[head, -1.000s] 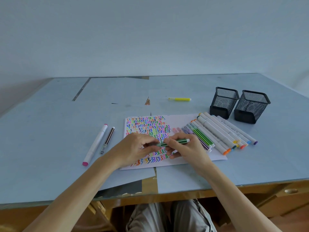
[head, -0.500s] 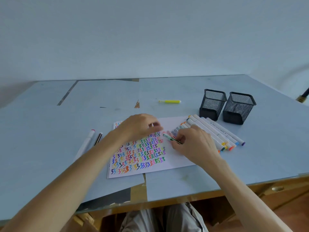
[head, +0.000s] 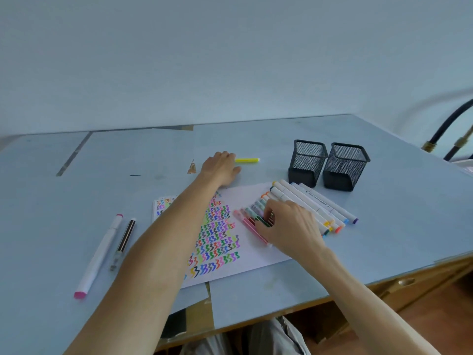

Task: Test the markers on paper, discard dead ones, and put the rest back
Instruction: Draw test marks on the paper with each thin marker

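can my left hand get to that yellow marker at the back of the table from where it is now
Probably yes. The left hand already lies right beside the yellow marker, fingers at its near end, with nothing between them on the table.

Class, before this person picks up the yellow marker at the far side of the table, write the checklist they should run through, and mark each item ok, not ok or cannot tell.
1. Left hand has reached the yellow marker: ok, it lies at the marker's near end.
2. Left hand's grip has closed on the marker: cannot tell, the fingers are hidden behind the hand.
3. Yellow marker capped: cannot tell.
4. Right hand free to uncap: not ok, it rests on the row of thin markers.
5. Bare space on the test paper: ok, to the right of the squiggles.
6. Mesh holders upright for returns: ok.
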